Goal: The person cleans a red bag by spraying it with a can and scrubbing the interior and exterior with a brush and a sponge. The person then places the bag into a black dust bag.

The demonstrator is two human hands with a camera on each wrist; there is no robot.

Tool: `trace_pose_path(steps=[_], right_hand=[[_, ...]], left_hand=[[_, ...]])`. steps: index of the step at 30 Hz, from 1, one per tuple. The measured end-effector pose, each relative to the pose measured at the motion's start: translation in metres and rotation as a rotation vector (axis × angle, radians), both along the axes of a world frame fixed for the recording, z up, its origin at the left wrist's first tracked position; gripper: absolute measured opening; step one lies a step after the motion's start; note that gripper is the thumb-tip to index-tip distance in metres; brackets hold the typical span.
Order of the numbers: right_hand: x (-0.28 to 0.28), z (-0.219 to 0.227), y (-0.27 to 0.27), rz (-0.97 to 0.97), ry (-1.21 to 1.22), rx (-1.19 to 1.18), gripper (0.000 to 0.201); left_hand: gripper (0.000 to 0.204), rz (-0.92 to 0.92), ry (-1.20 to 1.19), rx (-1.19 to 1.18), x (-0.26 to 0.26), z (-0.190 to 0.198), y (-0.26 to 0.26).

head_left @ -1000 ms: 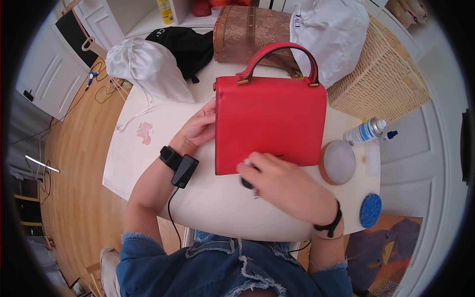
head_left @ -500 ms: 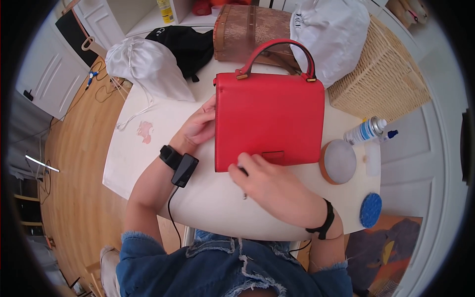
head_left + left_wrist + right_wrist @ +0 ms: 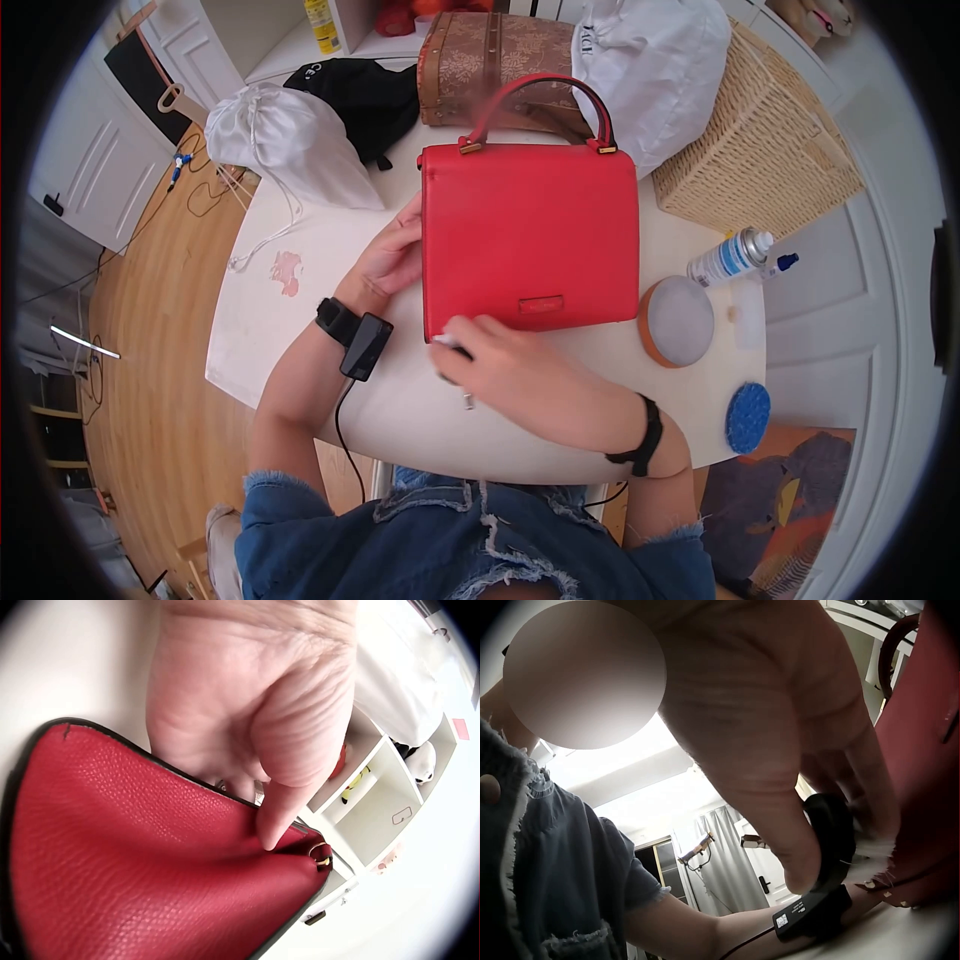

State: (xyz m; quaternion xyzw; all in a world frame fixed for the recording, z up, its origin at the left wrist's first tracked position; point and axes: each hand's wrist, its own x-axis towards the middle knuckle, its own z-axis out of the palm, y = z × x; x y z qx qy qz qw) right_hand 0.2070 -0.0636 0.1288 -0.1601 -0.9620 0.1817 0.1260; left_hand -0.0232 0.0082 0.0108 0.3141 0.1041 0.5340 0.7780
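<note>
A red handbag [image 3: 530,230] with a raised top handle stands on the white table, its plain face with a small stitched label turned up toward me. At its left side my left hand [image 3: 395,258] grips the edge: in the left wrist view the thumb presses into the folded side panel [image 3: 150,855] and the other fingers go behind the bag, partly hidden. My right hand [image 3: 520,365] pinches a small black brush [image 3: 832,832] with white bristles. Those bristles are right at the bag's lower left edge, and the fingers cover part of the brush.
Right of the bag lie a round grey-topped pad [image 3: 677,322], a spray can [image 3: 728,260] and a blue scrubbing disc [image 3: 748,418]. Behind stand a wicker basket [image 3: 760,140], a brown patterned bag [image 3: 495,65], a black pouch [image 3: 365,105] and white cloth bags [image 3: 295,145].
My right hand with the brush has moved left along the bag's lower edge, uncovering the label. The bag has shifted slightly left and up in view; my left hand keeps its grip.
</note>
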Motion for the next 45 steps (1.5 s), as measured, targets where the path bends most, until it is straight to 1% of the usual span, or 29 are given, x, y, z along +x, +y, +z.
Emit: trace_pose_path(steps=[1,2,4,5,7,8,10,14,16,17,19,20,21,23,24,26,28,30,32,33,35,36,37,38,39,41,43,45], right_hand=[[0.010,0.003,0.003,-0.037,-0.037,-0.079,0.034],[0.020,0.009,0.007,-0.036,-0.038,-0.080,0.034],[0.042,0.024,0.018,-0.162,-0.184,-0.212,0.026],[0.052,0.029,0.024,-0.160,-0.186,-0.212,0.026],[0.072,0.039,0.034,-0.314,-0.156,-0.199,0.026],[0.082,0.044,0.038,-0.312,-0.157,-0.198,0.026],[0.095,0.050,0.046,-0.547,-0.022,-0.286,0.026],[0.104,0.048,0.053,-0.582,0.050,-0.204,0.028],[0.093,0.041,0.050,-0.403,-0.069,-0.161,0.030],[0.087,0.036,0.046,-0.418,-0.067,-0.162,0.030],[0.074,0.029,0.038,-0.269,-0.132,-0.181,0.029],[0.072,0.030,0.037,-0.277,-0.177,-0.187,0.028],[0.074,0.033,0.037,-0.289,-0.173,-0.191,0.028],[0.077,0.039,0.042,-0.442,0.007,-0.120,0.029],[0.078,0.038,0.048,-0.448,0.009,-0.120,0.029],[0.079,0.032,0.063,-0.600,0.328,0.022,0.033],[0.076,0.031,0.066,-0.625,0.376,0.050,0.036],[0.079,0.030,0.064,-0.654,0.429,0.076,0.040],[0.089,0.032,0.058,-0.461,0.156,-0.105,0.041],[0.093,0.035,0.056,-0.471,0.168,-0.107,0.041],[0.099,0.039,0.052,-0.330,-0.248,-0.281,0.040],[0.101,0.037,0.053,-0.339,-0.236,-0.285,0.040],[0.104,0.035,0.054,-0.335,-0.160,-0.261,0.040],[0.107,0.034,0.055,-0.331,-0.085,-0.235,0.039],[0.112,0.035,0.058,-0.340,-0.077,-0.237,0.039],[0.120,0.037,0.065,-0.481,0.116,-0.227,0.038],[0.126,0.038,0.066,-0.520,0.109,-0.236,0.039],[0.130,0.038,0.066,-0.462,0.015,-0.288,0.038]], left_hand=[[0.068,0.013,0.015,-0.015,0.000,0.001,-0.001],[0.068,0.014,0.014,-0.015,0.001,0.001,-0.001],[0.068,0.015,0.015,-0.027,0.001,0.001,-0.001],[0.068,0.017,0.013,-0.026,0.001,0.001,-0.001],[0.068,-0.014,-0.015,-0.014,0.001,0.001,0.000],[0.068,-0.012,-0.016,-0.013,0.000,-0.001,0.000],[0.067,-0.002,0.022,-0.030,-0.002,-0.003,0.001],[0.066,-0.015,-0.007,-0.012,0.001,0.001,-0.001],[0.065,0.033,0.000,-0.049,0.000,-0.001,-0.002],[0.065,0.018,0.001,-0.048,-0.001,-0.002,-0.002],[0.063,0.053,0.005,-0.117,-0.003,-0.007,-0.001],[0.063,0.040,0.009,-0.118,-0.004,-0.009,0.000],[0.061,0.038,0.006,-0.114,-0.005,-0.011,0.000],[0.059,0.031,0.004,-0.109,-0.007,-0.013,0.001],[0.057,0.020,-0.012,-0.114,-0.007,-0.014,0.001],[0.056,0.003,-0.024,-0.115,-0.007,-0.015,0.001],[0.053,0.031,-0.051,-0.142,-0.007,-0.014,0.000],[0.052,0.000,-0.059,-0.126,-0.010,-0.020,0.003],[0.051,-0.034,-0.062,-0.113,-0.011,-0.020,0.004],[0.050,-0.021,-0.062,-0.131,-0.011,-0.019,0.003],[0.049,-0.017,-0.048,-0.150,-0.011,-0.017,0.000],[0.048,0.035,-0.025,-0.162,-0.011,-0.017,-0.002],[0.047,0.088,-0.003,-0.173,-0.011,-0.018,-0.002],[0.047,0.077,0.007,-0.173,-0.012,-0.019,-0.002],[0.046,0.082,0.009,-0.186,-0.014,-0.022,-0.002],[0.045,0.084,0.013,-0.198,-0.017,-0.026,-0.001],[0.044,0.085,-0.009,-0.222,-0.018,-0.028,0.000],[0.043,0.084,-0.017,-0.227,-0.018,-0.030,0.001]])
